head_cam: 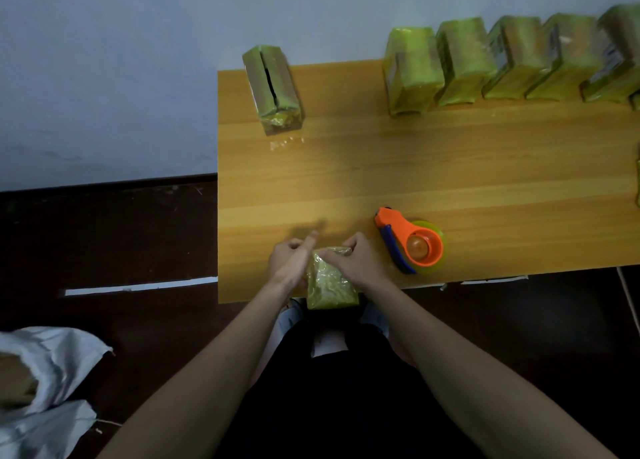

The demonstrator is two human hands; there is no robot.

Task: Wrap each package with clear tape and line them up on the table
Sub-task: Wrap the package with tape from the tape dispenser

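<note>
A green package [330,283] lies at the table's near edge, partly overhanging it. My right hand [356,257] grips its far end with curled fingers. On the package's left side sits my left hand [292,256], fingers extended and slightly blurred. An orange and blue tape dispenser [412,242] with a clear tape roll lies on the table just right of my right hand. Several green packages [464,63] stand in a row along the table's far edge at the right. One more package [272,88] stands alone at the far left corner.
The wooden table [450,167] stands against a pale wall. A white sack [52,368] lies on the dark floor at the lower left. A green edge [637,181] shows at the frame's right border. Small clear scraps [284,143] lie near the lone package.
</note>
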